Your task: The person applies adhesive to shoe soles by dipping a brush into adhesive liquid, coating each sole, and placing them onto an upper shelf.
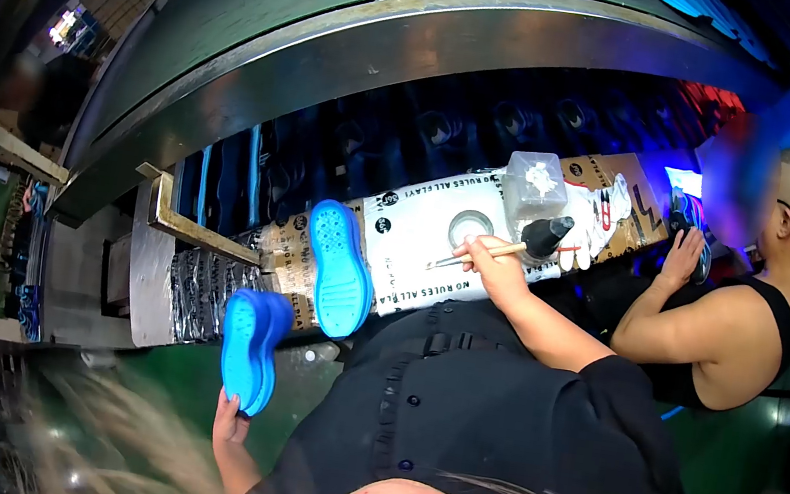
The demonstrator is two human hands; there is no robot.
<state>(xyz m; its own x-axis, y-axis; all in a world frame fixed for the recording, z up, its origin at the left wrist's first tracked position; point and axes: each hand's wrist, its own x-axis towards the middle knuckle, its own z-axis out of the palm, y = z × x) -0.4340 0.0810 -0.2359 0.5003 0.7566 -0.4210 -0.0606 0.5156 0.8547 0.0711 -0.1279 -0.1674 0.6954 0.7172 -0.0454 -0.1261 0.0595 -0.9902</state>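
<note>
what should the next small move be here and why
Probably bring the held blue sole in toward the brush: the left hand has it out to the side, apart from the bristle tip, while the right hand holds the brush over the white sheet.
</note>
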